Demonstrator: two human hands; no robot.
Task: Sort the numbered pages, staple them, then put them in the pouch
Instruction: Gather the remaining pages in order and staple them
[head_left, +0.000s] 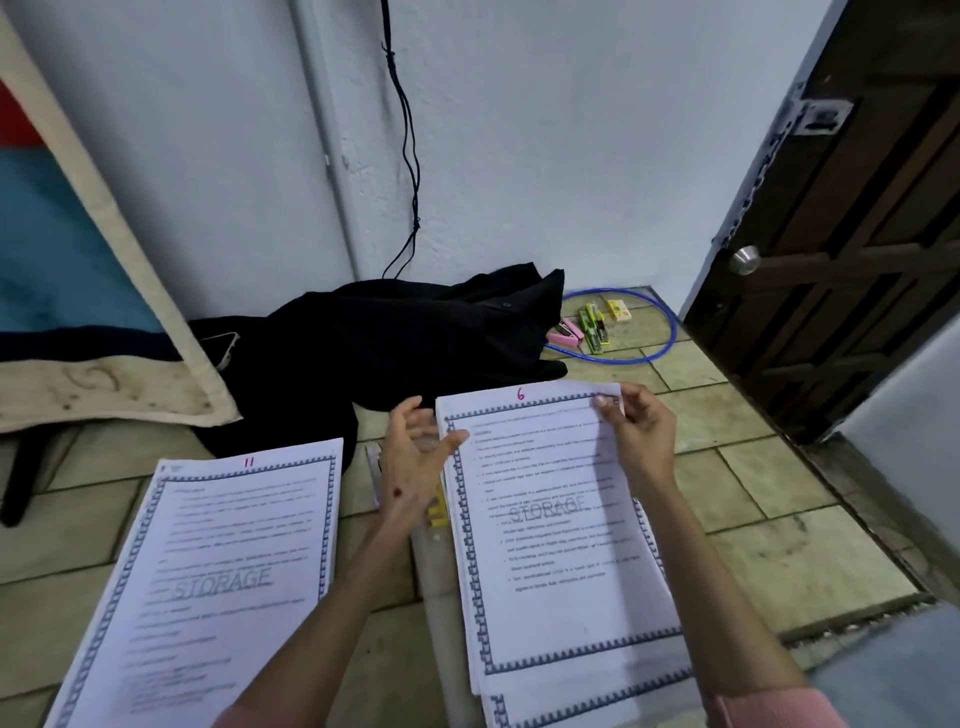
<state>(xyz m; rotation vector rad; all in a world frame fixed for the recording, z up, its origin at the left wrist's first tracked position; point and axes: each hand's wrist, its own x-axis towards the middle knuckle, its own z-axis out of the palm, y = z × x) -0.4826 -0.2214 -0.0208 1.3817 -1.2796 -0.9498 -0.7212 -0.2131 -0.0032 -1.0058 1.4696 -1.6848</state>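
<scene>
Here I see my left hand (415, 462) loose-fingered, touching the left edge of the page marked 6 (545, 519); left of it lies the page marked 11 (223, 571). My right hand (636, 434) pinches page 6's top right corner. Beyond both hands, staplers (584, 332) lie on the floor (753, 519).

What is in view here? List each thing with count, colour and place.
White printed page numbered 6: one, atop right stack.
White printed page numbered 11: one, atop left stack.
Black cloth garment: one, by wall.
Small staplers: pink and green, count unclear, inside hoop.
Blue plastic hoop: one, by door.
Yellow box: one, inside hoop.
Dark wooden door: one, right.
Left hand: open, at page 6's left edge.
Right hand: pinching page 6's top corner.
</scene>
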